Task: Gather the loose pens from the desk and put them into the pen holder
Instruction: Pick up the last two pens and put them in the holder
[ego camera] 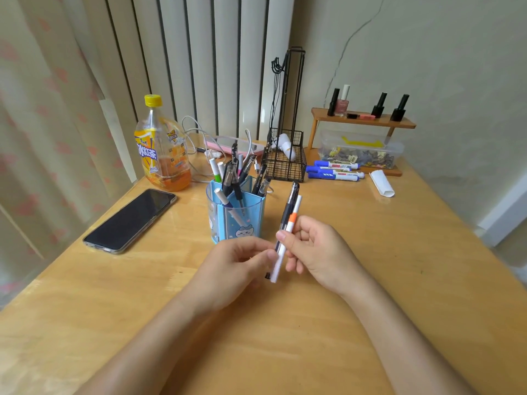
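Note:
Two pens are held upright together above the desk: a black pen (288,208) and a white pen with an orange band (293,220). My right hand (316,249) grips them around the middle with thumb and fingers. My left hand (236,263) pinches their lower ends from the left. The blue translucent pen holder (236,215) stands just behind and left of the hands, with several pens standing in it. Three blue-and-white markers (333,170) lie on the desk at the back right.
A phone (129,220) lies at the left, an iced-tea bottle (161,149) behind it. A black wire basket stand (286,161) is behind the holder. A wooden shelf with nail polish bottles (362,118), a clear box (359,155) and a rolled paper (382,183) sit at the back right.

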